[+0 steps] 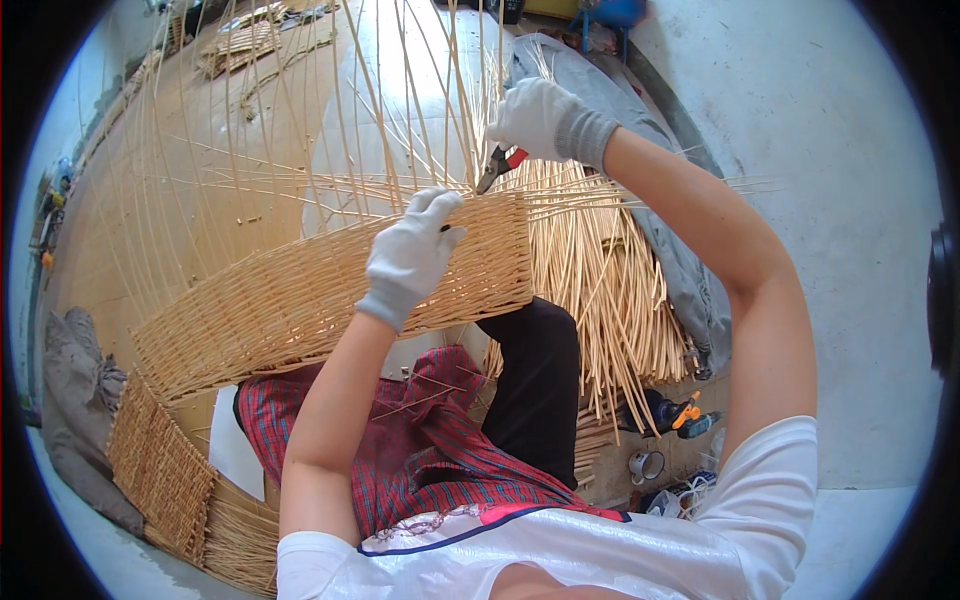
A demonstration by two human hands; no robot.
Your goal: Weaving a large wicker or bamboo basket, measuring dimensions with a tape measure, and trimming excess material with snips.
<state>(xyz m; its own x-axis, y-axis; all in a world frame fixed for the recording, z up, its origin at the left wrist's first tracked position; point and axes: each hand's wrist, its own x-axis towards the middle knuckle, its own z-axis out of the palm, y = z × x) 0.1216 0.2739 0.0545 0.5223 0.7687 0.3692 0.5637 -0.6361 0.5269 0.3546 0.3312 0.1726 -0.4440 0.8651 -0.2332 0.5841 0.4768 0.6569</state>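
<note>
A large woven wicker basket wall (330, 285) leans across my lap, with long upright stakes (400, 100) rising from its upper edge. My left hand (412, 245), in a white glove with a grey cuff, rests on the face of the weave near that edge. Its fingers are stretched out, and thumb and forefinger stand apart. My right hand (545, 120), gloved alike, is closed around red-handled pruning shears (497, 167). Their dark blades point down at the top of the weave, close to the right corner. Thin loose wicker ends (300, 185) stick out sideways there. The right hand's fingertips are partly hidden.
A thick bundle of cut wicker rods (590, 290) lies right of the wall, beside grey cloth (700, 290). A white mug (646, 464) and an orange-and-black tool (685, 412) sit lower right. Woven pieces (240, 45) lie far left; more wicker weave (160, 465) is near left.
</note>
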